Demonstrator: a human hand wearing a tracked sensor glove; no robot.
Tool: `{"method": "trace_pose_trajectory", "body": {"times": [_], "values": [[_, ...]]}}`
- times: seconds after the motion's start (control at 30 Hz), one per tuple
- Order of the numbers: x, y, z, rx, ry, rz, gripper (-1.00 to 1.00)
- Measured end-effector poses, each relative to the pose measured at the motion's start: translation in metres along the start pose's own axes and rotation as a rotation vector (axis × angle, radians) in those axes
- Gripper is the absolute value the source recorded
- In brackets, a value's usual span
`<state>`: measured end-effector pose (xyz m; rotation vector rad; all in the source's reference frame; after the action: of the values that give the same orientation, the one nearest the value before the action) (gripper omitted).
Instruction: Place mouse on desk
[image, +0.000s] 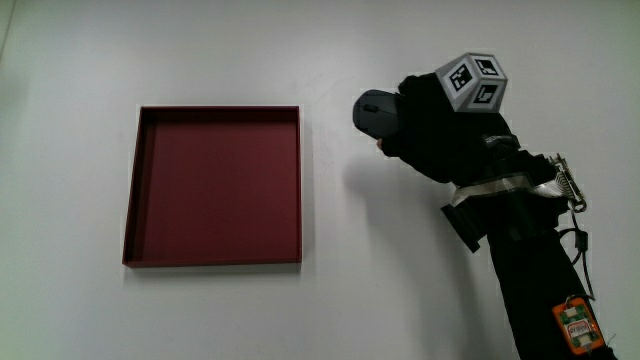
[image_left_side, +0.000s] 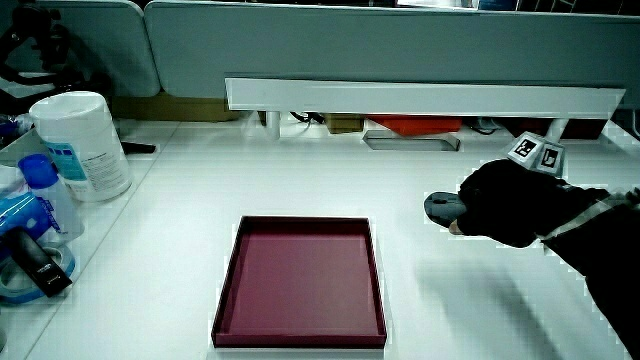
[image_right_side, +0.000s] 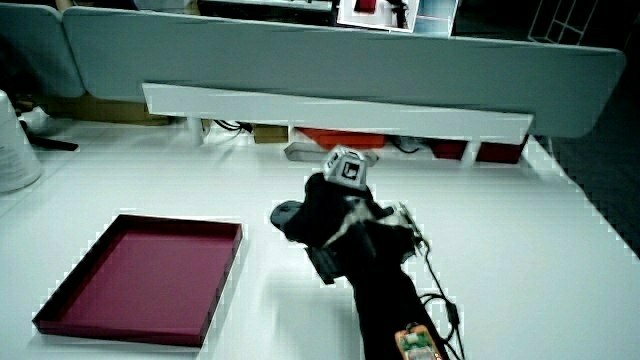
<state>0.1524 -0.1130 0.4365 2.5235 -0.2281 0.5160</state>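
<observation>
A dark grey mouse sits on the white desk beside the red tray. The gloved hand covers the part of the mouse nearer the person, with its fingers curled around it. The mouse pokes out from under the hand in a side view, low against the desk. It also shows as a dark shape beside the hand, which carries the patterned cube on its back. Whether the mouse rests on the desk or hovers just above it is unclear.
The red tray holds nothing. A white canister, a blue-capped bottle and other items stand at the desk's edge. A low grey partition with a white shelf runs along the desk.
</observation>
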Motion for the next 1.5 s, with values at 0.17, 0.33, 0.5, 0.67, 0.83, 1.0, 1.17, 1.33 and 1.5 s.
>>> {"method": "trace_pose_trajectory", "body": {"times": [0.17,0.33,0.5,0.67,0.83,1.0,1.17,1.33,1.5], "values": [[0.024,0.005,-0.008,0.003,0.007,-0.061,0.0],[0.043,0.012,-0.018,-0.011,0.018,-0.112,0.0],[0.05,0.018,-0.03,-0.04,0.012,-0.132,0.0],[0.059,0.023,-0.042,-0.044,0.011,-0.17,0.0],[0.061,0.027,-0.049,-0.063,0.018,-0.179,0.0],[0.063,0.029,-0.054,-0.087,0.013,-0.194,0.0],[0.07,0.031,-0.061,-0.103,0.021,-0.216,0.0],[0.071,0.033,-0.061,-0.115,0.029,-0.228,0.0],[0.076,0.031,-0.066,-0.161,0.046,-0.235,-0.23]]}}
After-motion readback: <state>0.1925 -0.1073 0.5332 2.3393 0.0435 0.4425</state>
